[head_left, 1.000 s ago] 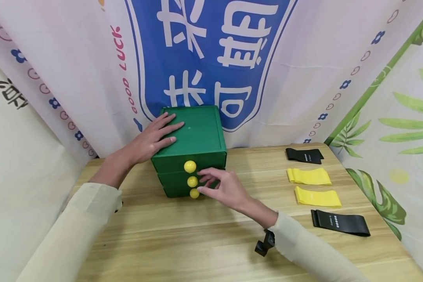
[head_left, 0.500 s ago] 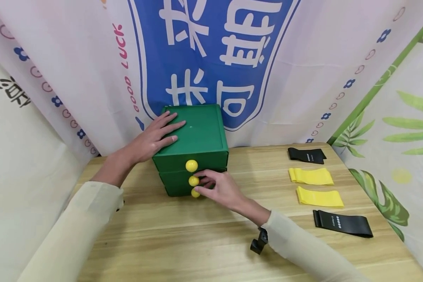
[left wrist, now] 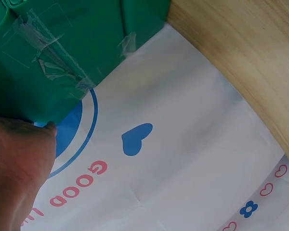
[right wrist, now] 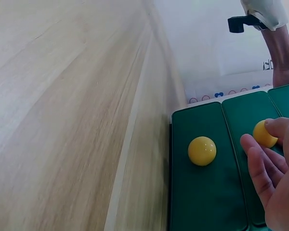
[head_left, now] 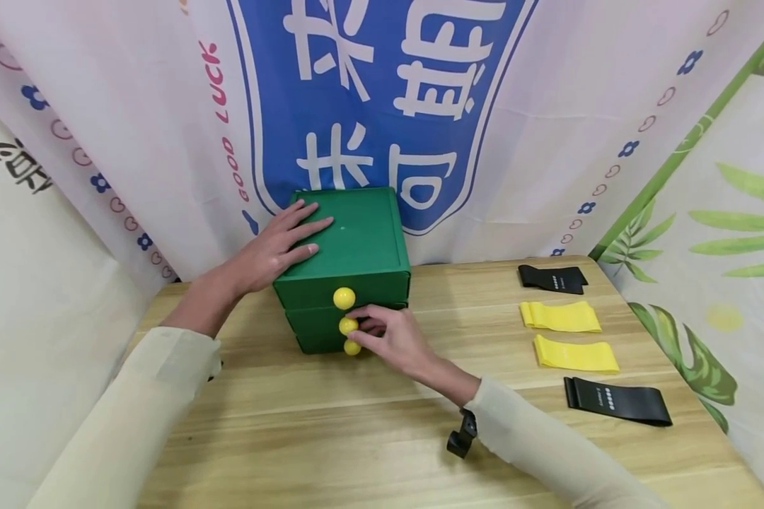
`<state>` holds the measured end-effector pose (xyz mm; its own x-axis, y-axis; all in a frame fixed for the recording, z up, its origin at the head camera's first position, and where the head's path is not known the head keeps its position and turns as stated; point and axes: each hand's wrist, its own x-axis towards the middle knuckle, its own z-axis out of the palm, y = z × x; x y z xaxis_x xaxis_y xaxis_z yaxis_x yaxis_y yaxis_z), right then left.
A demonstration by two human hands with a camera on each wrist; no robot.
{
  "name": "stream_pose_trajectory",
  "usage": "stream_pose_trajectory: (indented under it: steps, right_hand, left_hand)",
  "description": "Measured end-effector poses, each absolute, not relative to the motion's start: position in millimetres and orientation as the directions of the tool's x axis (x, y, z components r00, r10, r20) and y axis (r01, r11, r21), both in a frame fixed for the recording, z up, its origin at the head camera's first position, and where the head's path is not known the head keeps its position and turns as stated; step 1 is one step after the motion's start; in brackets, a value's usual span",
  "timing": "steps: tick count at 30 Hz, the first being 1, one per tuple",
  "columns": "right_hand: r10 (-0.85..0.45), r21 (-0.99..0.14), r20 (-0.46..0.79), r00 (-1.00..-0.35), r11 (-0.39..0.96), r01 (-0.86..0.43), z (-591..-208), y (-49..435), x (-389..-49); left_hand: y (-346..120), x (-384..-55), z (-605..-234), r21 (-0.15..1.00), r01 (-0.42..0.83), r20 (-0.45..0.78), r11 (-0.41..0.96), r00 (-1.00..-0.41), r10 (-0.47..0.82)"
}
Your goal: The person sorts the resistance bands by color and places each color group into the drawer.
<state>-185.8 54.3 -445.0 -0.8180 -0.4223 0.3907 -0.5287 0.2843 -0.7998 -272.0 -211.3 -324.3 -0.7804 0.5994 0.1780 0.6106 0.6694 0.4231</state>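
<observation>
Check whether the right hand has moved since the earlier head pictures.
Yes: against the green cabinet in the head view, the right hand has shifted slightly left, onto the middle yellow knob.

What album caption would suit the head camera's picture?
Left hand resting on a green drawer box, right hand with its grip on the middle yellow knob.

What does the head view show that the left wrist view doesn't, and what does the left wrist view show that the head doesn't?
Only the head: the person's right grip on the middle yellow knob, the upper knob, the lower knob, two yellow bands and two black bands.
Only the left wrist: clear tape on the green cabinet's side.
Both: the left grip, the cabinet, the wooden table and the backdrop.
</observation>
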Motion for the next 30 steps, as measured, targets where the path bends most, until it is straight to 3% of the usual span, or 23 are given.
stream_pose_trajectory:
  steps: [12, 30]
  right_hand:
    - [-0.43, -0.81, 0.375, -0.821, 0.279, -0.516, -444, 59, -168]
    - [-0.454, -0.781, 0.44, -0.775, 0.231, -0.579, -447, 61, -129]
  left_hand:
    - [-211, -274, -327, 0.426, 0.604, 0.174, 0.674, -0.785, 0.594]
    - [-213, -274, -328, 0.435, 0.588, 0.162, 0.682, -0.796, 0.583]
